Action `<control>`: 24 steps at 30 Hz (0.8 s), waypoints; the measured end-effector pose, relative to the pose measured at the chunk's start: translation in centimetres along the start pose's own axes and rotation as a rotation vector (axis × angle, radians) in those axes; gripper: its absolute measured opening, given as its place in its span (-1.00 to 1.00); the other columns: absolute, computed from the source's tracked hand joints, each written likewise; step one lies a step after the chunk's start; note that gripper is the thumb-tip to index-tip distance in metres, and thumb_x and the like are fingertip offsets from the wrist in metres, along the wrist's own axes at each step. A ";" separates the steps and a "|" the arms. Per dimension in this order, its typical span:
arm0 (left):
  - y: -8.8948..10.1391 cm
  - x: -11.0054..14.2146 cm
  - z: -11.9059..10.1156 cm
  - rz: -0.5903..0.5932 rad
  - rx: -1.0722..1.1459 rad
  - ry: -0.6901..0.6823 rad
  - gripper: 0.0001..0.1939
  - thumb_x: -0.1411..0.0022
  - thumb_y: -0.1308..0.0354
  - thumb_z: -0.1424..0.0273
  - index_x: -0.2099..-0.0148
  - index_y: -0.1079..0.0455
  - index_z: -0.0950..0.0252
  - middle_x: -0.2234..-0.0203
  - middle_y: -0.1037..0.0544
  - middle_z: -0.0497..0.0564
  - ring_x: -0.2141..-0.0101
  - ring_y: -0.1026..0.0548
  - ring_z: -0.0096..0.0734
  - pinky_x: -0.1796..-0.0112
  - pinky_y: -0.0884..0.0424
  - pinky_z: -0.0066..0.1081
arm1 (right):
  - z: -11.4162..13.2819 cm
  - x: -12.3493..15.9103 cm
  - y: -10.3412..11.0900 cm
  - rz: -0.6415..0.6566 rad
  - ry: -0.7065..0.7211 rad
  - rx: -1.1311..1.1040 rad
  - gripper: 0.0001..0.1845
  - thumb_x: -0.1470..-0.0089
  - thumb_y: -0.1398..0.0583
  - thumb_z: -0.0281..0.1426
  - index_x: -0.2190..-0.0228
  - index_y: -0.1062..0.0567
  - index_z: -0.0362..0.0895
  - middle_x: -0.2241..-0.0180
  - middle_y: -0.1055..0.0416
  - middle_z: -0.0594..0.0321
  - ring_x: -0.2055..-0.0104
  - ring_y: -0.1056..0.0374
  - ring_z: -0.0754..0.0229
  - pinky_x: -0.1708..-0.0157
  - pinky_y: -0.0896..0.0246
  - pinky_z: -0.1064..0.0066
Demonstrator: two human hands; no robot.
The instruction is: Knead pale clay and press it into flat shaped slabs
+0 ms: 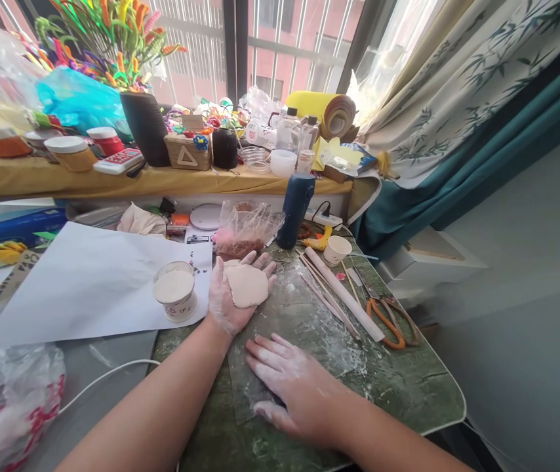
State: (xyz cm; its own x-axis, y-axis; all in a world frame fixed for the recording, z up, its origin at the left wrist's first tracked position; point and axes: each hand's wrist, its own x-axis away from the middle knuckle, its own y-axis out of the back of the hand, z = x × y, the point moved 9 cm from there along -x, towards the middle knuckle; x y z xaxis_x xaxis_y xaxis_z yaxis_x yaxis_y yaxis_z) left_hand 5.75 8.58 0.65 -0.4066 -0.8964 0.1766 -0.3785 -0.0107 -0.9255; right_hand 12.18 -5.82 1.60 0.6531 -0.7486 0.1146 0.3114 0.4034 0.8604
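A paper cup (176,290) of white powder stands on the white paper sheet (88,282). Just right of it, the left hand (231,295) lies open, palm up, with a flat disc of dough (246,286) resting on it. Behind, a clear plastic bag (245,229) holds pinkish-brown material. The right hand (292,383) presses flat, fingers spread, on the green mat (398,380). A small white cup (336,250) stands farther right; its contents cannot be told.

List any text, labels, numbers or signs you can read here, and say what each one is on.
No word or number reads clearly.
Small woven box on the shelf: a triangle sign, no letters.
Paper cup beside the left hand: dark marks on its side, too small to read.
Plastic bag at lower left: red print, blurred.
Red and white calculator on the shelf: keys too small to read.
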 end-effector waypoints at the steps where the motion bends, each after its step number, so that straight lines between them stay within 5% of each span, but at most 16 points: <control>1: -0.1 0.1 0.0 0.012 0.006 -0.003 -0.32 -0.29 -0.01 -0.13 -0.10 -0.44 0.37 -0.20 -0.42 0.35 -0.22 -0.36 0.27 -0.06 -0.42 0.15 | -0.5 0.3 0.2 -0.011 -0.034 0.000 -0.30 -0.33 -0.04 -0.07 -0.35 -0.19 -0.16 -0.42 0.01 0.18 -0.47 0.17 0.09 -0.45 0.42 0.20; 6: -0.7 0.3 -0.1 0.056 0.026 -0.020 -0.29 -0.30 0.03 -0.14 -0.15 -0.41 0.37 -0.24 -0.38 0.34 -0.24 -0.32 0.27 -0.09 -0.38 0.16 | -5.8 -1.9 3.0 -0.168 -0.417 0.058 -0.21 -0.35 0.02 -0.11 -0.37 -0.05 -0.40 -0.44 0.16 -0.11 -0.49 0.29 -0.10 -0.43 0.36 0.00; 9: -0.8 0.4 -0.3 0.064 0.041 -0.038 -0.27 -0.31 0.06 -0.15 -0.18 -0.39 0.36 -0.25 -0.38 0.32 -0.26 -0.30 0.24 -0.12 -0.36 0.15 | -3.3 -4.0 2.5 -0.126 -0.237 0.047 -0.17 -0.32 -0.03 -0.07 -0.37 -0.06 -0.38 -0.43 0.10 -0.14 -0.49 0.27 -0.11 -0.43 0.46 -0.02; 11: -0.9 0.4 -0.3 0.075 0.045 -0.033 -0.26 -0.30 0.06 -0.16 -0.21 -0.37 0.35 -0.25 -0.38 0.31 -0.26 -0.30 0.23 -0.13 -0.34 0.14 | -0.8 -3.4 1.2 -0.039 -0.004 0.036 -0.18 -0.28 -0.08 -0.03 -0.37 -0.10 -0.25 -0.43 0.06 0.00 -0.48 0.24 -0.03 -0.44 0.48 0.06; 13: -1.0 0.5 -0.1 0.089 0.050 -0.014 -0.25 -0.29 0.04 -0.16 -0.22 -0.36 0.34 -0.24 -0.38 0.31 -0.26 -0.30 0.23 -0.14 -0.33 0.15 | -0.9 -1.8 0.6 0.026 0.070 0.041 -0.20 -0.28 -0.09 -0.01 -0.38 -0.11 -0.14 -0.43 0.04 0.11 -0.48 0.21 0.03 -0.45 0.42 0.11; 18: -1.0 0.4 0.1 0.077 0.073 0.017 -0.26 -0.28 -0.01 -0.14 -0.22 -0.36 0.35 -0.21 -0.41 0.34 -0.25 -0.33 0.20 -0.15 -0.30 0.16 | -8.7 -1.7 4.0 -0.153 -0.439 0.165 -0.16 -0.31 -0.03 -0.09 -0.37 -0.04 -0.39 -0.44 0.18 -0.13 -0.49 0.31 -0.11 -0.43 0.32 0.03; 21: -0.7 0.3 -0.1 0.043 0.079 0.006 -0.26 -0.28 0.01 -0.14 -0.21 -0.38 0.35 -0.19 -0.44 0.33 -0.24 -0.34 0.21 -0.14 -0.31 0.18 | -7.5 -4.4 4.3 -0.156 -0.399 0.133 -0.09 -0.29 -0.06 -0.07 -0.37 0.02 -0.46 -0.44 0.20 -0.21 -0.49 0.34 -0.14 -0.43 0.34 0.04; 24: -0.6 0.2 -0.3 0.042 0.080 -0.011 -0.27 -0.29 0.03 -0.15 -0.17 -0.40 0.34 -0.19 -0.44 0.32 -0.23 -0.34 0.21 -0.11 -0.35 0.17 | -3.1 -4.5 2.5 -0.071 -0.171 0.083 -0.12 -0.27 -0.08 -0.05 -0.38 -0.04 -0.35 -0.44 0.14 -0.11 -0.49 0.29 -0.09 -0.44 0.37 0.06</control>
State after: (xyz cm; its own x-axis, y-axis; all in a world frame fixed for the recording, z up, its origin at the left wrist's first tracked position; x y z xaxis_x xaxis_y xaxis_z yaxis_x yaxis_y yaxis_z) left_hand 5.59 8.51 1.32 -0.4113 -0.9016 0.1340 -0.2939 -0.0079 -0.9558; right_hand 12.15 0.21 1.68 0.5022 -0.8551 0.1289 0.2899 0.3069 0.9065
